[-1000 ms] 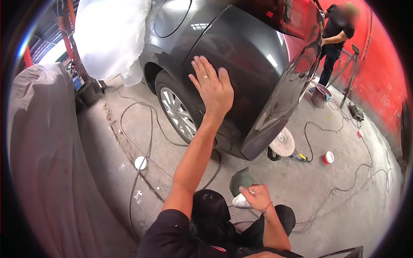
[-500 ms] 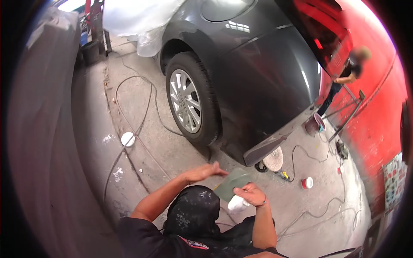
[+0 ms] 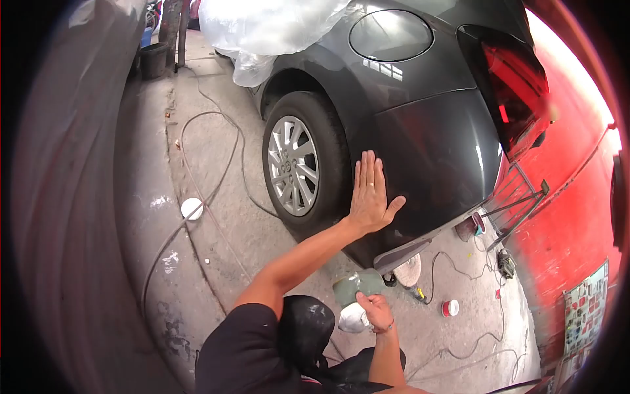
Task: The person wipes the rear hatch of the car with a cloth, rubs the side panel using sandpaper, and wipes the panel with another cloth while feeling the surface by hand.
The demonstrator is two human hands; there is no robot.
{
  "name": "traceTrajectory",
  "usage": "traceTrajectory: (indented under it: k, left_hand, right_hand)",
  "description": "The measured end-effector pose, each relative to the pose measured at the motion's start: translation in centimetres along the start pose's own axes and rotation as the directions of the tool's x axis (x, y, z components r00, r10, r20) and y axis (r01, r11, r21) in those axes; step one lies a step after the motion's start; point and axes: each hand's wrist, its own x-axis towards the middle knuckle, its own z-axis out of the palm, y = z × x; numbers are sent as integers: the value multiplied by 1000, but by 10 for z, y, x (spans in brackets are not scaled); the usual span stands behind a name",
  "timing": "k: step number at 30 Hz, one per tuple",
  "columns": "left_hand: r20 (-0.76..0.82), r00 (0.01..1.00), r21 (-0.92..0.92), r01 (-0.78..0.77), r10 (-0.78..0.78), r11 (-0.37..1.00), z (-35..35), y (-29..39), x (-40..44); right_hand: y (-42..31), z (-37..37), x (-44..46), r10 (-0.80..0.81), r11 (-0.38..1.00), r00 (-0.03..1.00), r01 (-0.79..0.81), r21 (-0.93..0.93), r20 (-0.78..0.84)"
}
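My left hand [image 3: 372, 200] is open and lies flat against the dark grey rear bumper [image 3: 436, 154], just behind the wheel. Its fingers point up and the thumb sticks out to the right. Lower down, over the floor, my right hand [image 3: 377, 314] is closed on a flat grey-green sheet [image 3: 356, 284] with a pale mark on it. A bunched white cloth [image 3: 352, 320] shows under the same hand. What the sheet is made of I cannot tell.
The rear tyre [image 3: 331, 138] is left of my left hand. A round polishing pad [image 3: 408, 270] lies under the bumper, near a red-and-white tub [image 3: 449, 308]. Hoses [image 3: 237, 141] cross the floor. A white lid-like disc [image 3: 192, 209] and a metal stand [image 3: 525, 203] are farther out.
My left hand has left the sheet's side and moved up onto the bumper. My right hand still holds the sheet, slightly lower in view. The person by the red wall is mostly hidden now.
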Motion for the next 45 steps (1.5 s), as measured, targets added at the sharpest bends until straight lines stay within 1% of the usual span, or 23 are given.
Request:
traceTrajectory:
  k: [1,5,8,13,15,17,19,21,22,23,25,28,31,32,34,38,39,40,41,42,43,44,45]
  left_hand:
    - [-154,986,19,-65,67,998,9,-5,10]
    - [-74,993,54,-91,95,994,-18,-37,47]
    - [-203,964,185,-132,170,974,-29,-84,131]
    - [-327,905,-27,279,-273,960,-16,-107,142]
    - [-315,905,35,312,-286,949,0,-125,110]
    - [-178,911,22,382,-372,924,-5,-104,59]
    - [22,940,282,320,-340,904,-17,-89,-18]
    - [222,951,209,166,-213,964,-43,-62,-91]
    - [420,866,9,295,-271,955,-60,-52,-118]
    - [656,581,-10,644,-481,765,-81,-22,-118]
    - [896,273,75,685,-350,725,-103,18,-120]
    - [821,542,-380,754,-181,536,-93,74,-146]
    - [726,605,-251,674,-325,695,-66,116,-153]
    - [727,602,-242,675,-330,697,-57,122,-160]
    - [736,373,-353,923,-565,150,-44,126,-169]
    - [733,401,-294,915,-550,275,-38,134,-160]
    - [640,519,-372,854,-566,363,-38,131,-155]
    - [535,629,-437,778,-564,452,-38,129,-147]
    - [275,866,-319,493,-418,810,-35,120,-116]
    - [156,922,-391,386,-354,835,-38,128,-74]
    - [-13,1000,-250,6,-10,968,-36,102,-36]
    - [-188,893,170,-380,408,909,-32,98,14]
    - [-192,862,211,-431,470,877,-17,101,57]
  right_hand:
    - [0,-4,-7,17,1000,999,-17,-1,-46]
    - [27,-28,-34,95,994,977,-84,63,-189]
    - [67,-51,-49,181,983,939,-164,84,-291]
    - [48,-43,-42,234,971,913,-235,38,-335]
    - [23,-42,-32,122,986,979,-138,-92,-161]
    - [-31,-37,-33,8,983,1000,-7,-186,8]
    - [-32,-39,-16,-271,945,959,281,-166,80]
    - [-55,-34,-11,-373,924,926,366,-111,-58]
    - [-64,-29,-10,-431,902,883,421,-93,-183]
    - [-71,-26,-8,-432,902,880,427,-68,-200]
    - [-78,-13,-5,-345,875,824,456,165,-450]
    - [-71,26,-6,-242,763,773,526,377,-587]
    - [-60,51,-10,-169,662,747,569,488,-643]
    - [-53,48,-7,-198,697,732,573,431,-652]
    - [-40,33,-2,-251,824,757,495,277,-604]
    - [-41,-1,-6,-291,819,627,554,151,-723]
    - [-47,-19,-16,-250,854,616,504,130,-747]
    - [-57,-34,-21,-212,808,504,572,140,-838]
    - [-57,-51,-17,-215,781,344,622,51,-914]
    - [-52,-69,-15,-211,758,178,651,-45,-961]
    - [-41,-89,-17,-209,761,185,648,-41,-960]
    - [-28,-110,-19,-219,814,220,578,-54,-951]
    - [-19,-119,-20,-222,862,256,503,-66,-941]
